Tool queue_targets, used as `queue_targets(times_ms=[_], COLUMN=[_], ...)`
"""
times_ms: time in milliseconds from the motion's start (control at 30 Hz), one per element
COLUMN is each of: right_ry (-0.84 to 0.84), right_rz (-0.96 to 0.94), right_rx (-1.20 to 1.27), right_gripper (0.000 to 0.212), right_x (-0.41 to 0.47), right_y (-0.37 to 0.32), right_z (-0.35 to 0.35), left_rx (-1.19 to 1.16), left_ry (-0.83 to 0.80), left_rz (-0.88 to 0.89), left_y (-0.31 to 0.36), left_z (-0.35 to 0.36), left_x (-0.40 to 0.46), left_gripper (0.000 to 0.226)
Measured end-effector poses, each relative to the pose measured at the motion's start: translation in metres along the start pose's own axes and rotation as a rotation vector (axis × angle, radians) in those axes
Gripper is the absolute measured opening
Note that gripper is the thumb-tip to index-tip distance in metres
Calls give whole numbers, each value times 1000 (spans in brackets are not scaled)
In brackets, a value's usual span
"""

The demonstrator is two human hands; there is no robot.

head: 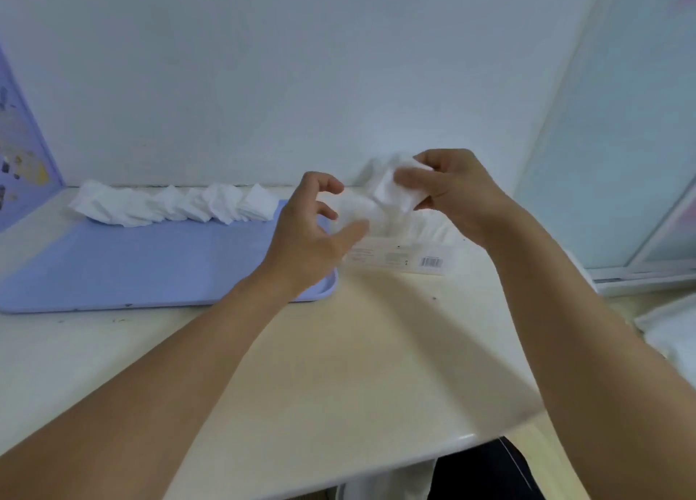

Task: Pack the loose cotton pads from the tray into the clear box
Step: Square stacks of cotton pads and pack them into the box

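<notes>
Pinching a few cotton pads [395, 189] in the right hand [457, 194], above the clear box [406, 247]. Curling loose and empty, left hand [312, 232] over the tray [143, 266] edge. More loose pads [173, 206] along the tray's far side, on the table [357, 368].

My left hand [305, 232] and right hand [457, 194] are bare, no rings, no watch, forearms uncovered with no sleeves showing. At five o'clock, below the table edge, I'm wearing something dark and something white.
</notes>
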State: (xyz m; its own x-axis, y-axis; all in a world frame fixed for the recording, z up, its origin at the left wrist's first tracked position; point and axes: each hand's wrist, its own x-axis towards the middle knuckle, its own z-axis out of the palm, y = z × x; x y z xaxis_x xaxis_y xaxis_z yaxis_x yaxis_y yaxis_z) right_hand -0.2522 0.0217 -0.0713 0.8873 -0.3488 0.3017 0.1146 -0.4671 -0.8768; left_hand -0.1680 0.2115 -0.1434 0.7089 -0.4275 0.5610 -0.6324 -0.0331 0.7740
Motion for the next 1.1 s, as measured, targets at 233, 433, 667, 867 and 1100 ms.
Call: queue_targets(times_ms=[233, 433, 667, 867, 1100], right_ry=[115, 62, -69, -104, -35], right_rz=[498, 401, 317, 290, 370], right_rx=[-89, -641, -1130, -1336, -1371], right_gripper=[23, 34, 53, 23, 13], right_x=[-12, 2, 2, 13, 18], right_y=[27, 28, 30, 25, 29], right_z=[-26, -7, -4, 1, -4], left_rx=[502, 588, 676, 741, 795], left_ry=[-224, -270, -337, -329, -326], left_rz=[227, 220, 116, 88, 100], left_y=[-36, -26, -18, -5, -4], left_z=[9, 11, 21, 28, 36], left_x=[-3, -5, -6, -11, -11], left_gripper=[28, 21, 49, 46, 46])
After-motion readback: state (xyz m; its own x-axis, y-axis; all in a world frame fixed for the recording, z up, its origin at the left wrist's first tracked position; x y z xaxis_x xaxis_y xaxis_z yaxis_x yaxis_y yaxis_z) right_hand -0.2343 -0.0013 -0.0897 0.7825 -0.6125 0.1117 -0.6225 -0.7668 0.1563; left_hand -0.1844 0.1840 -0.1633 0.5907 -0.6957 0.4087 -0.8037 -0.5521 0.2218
